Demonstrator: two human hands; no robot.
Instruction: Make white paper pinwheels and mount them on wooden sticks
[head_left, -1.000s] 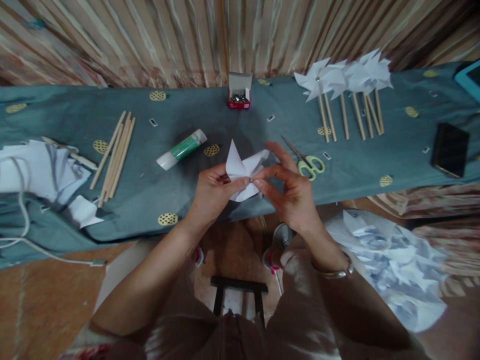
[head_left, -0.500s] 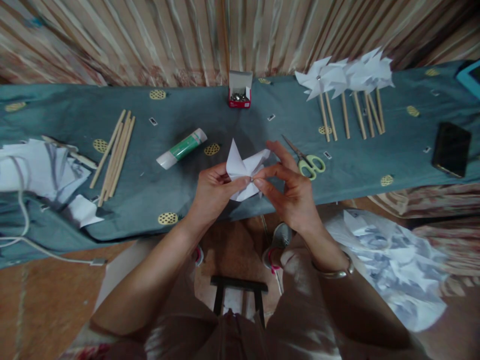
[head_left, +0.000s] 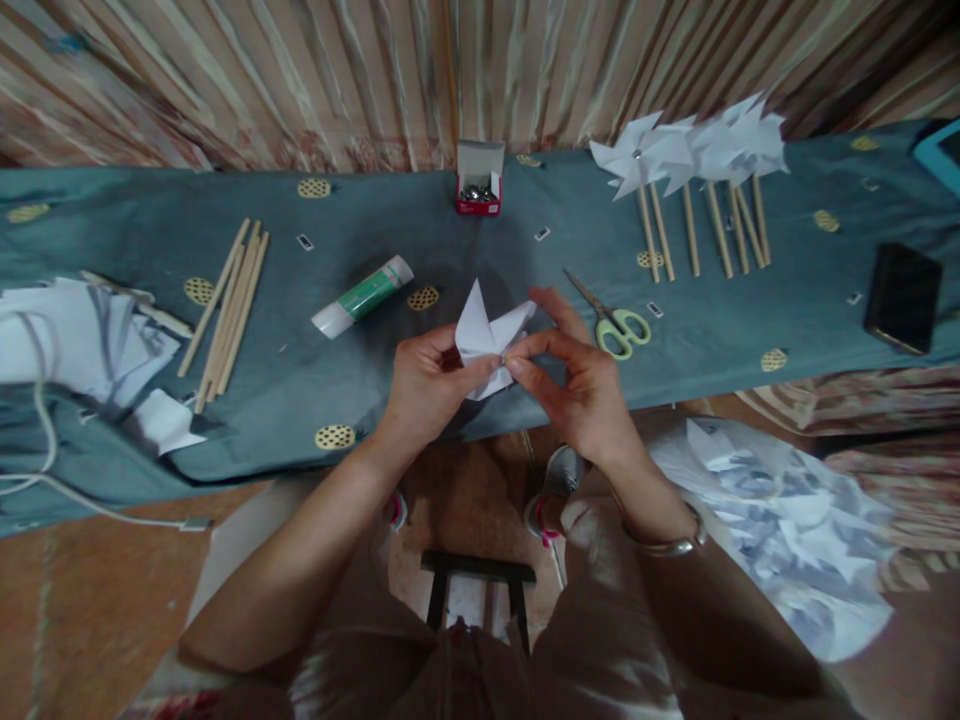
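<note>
From where I stood, the person's two hands met at the middle of the frame, over the near edge of the cloth-covered surface (head_left: 420, 220), with a folded white paper pinwheel (head_left: 474, 328) between them. The left grip (head_left: 429, 388) was closed on the paper's left side, thumb laid across the front towards its centre. The right grip (head_left: 583, 385) pinched at that centre with thumb and forefinger; whatever small thing sat between those tips was too tiny to make out. Two paper points stuck up above the fingers. Just right of the hands lay green-handled scissors (head_left: 624, 334), and to the upper left a green-and-white glue stick (head_left: 365, 297) lay aslant. An open red box (head_left: 478, 208) of shiny metal tacks stood at upper centre. Finished pinwheels on sticks (head_left: 682, 160) lay in a row at upper right, a black phone (head_left: 904, 298) below and beyond them. On the left were loose wooden sticks (head_left: 234, 315), and at the far left edge a pile of white paper sheets (head_left: 71, 340).
</note>
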